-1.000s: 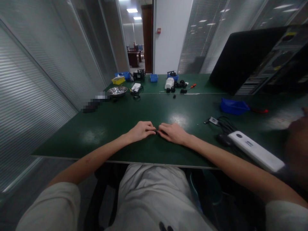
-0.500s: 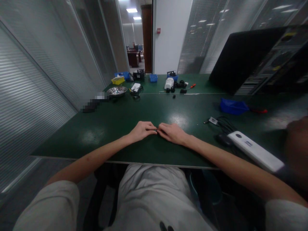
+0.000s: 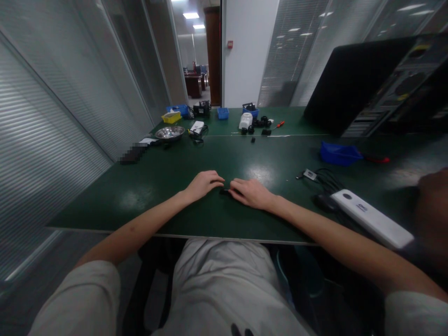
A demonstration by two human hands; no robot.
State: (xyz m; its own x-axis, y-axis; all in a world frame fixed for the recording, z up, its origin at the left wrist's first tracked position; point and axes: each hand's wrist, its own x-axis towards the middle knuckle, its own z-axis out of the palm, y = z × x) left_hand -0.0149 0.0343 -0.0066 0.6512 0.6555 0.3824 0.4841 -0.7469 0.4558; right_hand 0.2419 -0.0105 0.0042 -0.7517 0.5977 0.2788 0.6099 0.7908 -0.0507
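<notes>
Over the near middle of the green table [image 3: 196, 219], my left hand [image 3: 204, 185] has its thumb and fingers apart with nothing between them. A small dark piece [image 3: 224, 192] shows just right of and below its fingertips. My right hand [image 3: 251, 192] rests on the table with its fingers closed on that small dark piece, which sticks out to the left of the fingertips. The piece is too small to make out in detail.
At the right are a white power strip [image 3: 373, 218], cables and a blue tray [image 3: 339, 154]. Further back stand a metal bowl [image 3: 170, 133], a yellow basket [image 3: 171, 117], a white device [image 3: 246, 121], black parts and a large black computer case [image 3: 357, 84].
My left hand has let go of the small dark piece, opened and moved slightly left and away from me. My right hand has stayed in place.
</notes>
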